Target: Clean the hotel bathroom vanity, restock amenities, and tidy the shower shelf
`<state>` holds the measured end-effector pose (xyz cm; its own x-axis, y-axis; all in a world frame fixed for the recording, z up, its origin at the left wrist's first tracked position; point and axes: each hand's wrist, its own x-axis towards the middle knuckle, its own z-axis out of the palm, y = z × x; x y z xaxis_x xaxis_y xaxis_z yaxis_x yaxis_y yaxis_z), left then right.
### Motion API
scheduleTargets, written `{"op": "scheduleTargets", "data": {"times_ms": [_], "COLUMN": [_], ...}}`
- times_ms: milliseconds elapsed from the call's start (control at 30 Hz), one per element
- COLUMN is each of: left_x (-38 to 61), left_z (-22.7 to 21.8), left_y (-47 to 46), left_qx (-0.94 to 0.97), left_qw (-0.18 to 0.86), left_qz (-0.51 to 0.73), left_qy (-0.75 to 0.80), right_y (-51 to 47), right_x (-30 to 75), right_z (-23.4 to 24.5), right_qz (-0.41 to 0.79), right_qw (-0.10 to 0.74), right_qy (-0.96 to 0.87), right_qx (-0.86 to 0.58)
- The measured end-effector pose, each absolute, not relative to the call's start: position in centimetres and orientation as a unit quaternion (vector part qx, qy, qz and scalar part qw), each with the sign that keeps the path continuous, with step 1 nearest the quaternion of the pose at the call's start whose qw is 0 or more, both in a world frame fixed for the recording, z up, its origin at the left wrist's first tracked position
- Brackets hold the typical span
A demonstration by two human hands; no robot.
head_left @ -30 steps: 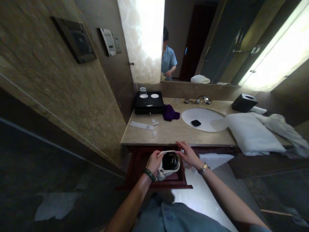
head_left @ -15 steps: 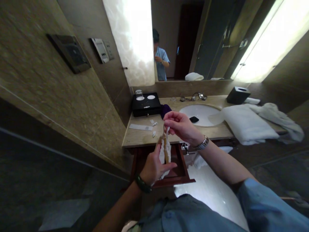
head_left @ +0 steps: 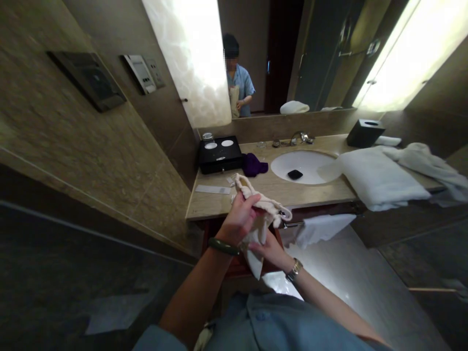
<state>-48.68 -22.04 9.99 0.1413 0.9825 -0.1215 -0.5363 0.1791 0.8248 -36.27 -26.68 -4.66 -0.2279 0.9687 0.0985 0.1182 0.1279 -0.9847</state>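
Observation:
A cream cloth drawstring bag point(head_left: 260, 233) is held over the open drawer point(head_left: 234, 267), its gathered top with a white cord loop pointing up and to the right. My left hand point(head_left: 239, 218) is closed around the upper part of the bag, thumb on top. Lower down, my right hand point(head_left: 271, 251) grips the bag's body from the right side, its fingers partly hidden by the cloth. On the counter point(head_left: 204, 204) just beyond lie a white paper strip point(head_left: 212, 189) and small white packets, partly covered by the bag.
A black tray box point(head_left: 219, 168) with a glass stands at the back left, a purple cloth point(head_left: 254, 165) beside it. A black square dish point(head_left: 295, 174) lies in the sink point(head_left: 310, 163). White towels point(head_left: 380, 178) and a tissue box point(head_left: 364, 132) are on the right.
My right hand has let go of the cord and moved down to the bag's body. The bag has turned from upright to slanting, its corded top now spread out to the right.

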Motion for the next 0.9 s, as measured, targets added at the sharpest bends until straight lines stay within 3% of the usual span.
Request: {"op": "scheduleTargets", "data": {"times_ms": [200, 267, 367, 467, 567, 733, 900], "left_x": [-55.4, -58.4, -60.3, -59.2, -57.8, -59.1, -59.0], "left_z": [5.3, 2.6, -2.3, -6.9, -9.6, -13.3, -18.1], "left_y": [-20.3, -22.7, -28.0, -31.4, -30.8, -26.3, -21.8], "left_qx": [0.463, 0.468, 0.321, 0.286, 0.277, 0.147, 0.145], "left_qw": [0.518, 0.56, 0.721, 0.636, 0.574, 0.701, 0.674], "left_qz": [0.499, 0.397, 0.351, 0.452, 0.476, 0.442, 0.432], "left_qy": [0.519, 0.556, 0.504, 0.556, 0.606, 0.54, 0.581], "right_y": [-25.9, -26.0, -25.3, -22.9, -20.1, -19.4, -19.4], "right_x": [-38.5, -38.5, -39.2, -40.9, -42.7, -40.3, -35.3], "right_z": [-3.1, -2.4, -3.3, -5.7, -8.5, -11.7, -9.3], "right_qz": [0.704, 0.741, 0.757, 0.748, 0.726, 0.59, 0.416], "right_qw": [0.432, 0.444, 0.478, 0.492, 0.453, 0.296, 0.234], "right_qy": [-0.408, -0.331, -0.214, -0.171, -0.212, -0.48, -0.688], "right_qx": [-0.389, -0.379, -0.391, -0.412, -0.473, -0.578, -0.546]}}
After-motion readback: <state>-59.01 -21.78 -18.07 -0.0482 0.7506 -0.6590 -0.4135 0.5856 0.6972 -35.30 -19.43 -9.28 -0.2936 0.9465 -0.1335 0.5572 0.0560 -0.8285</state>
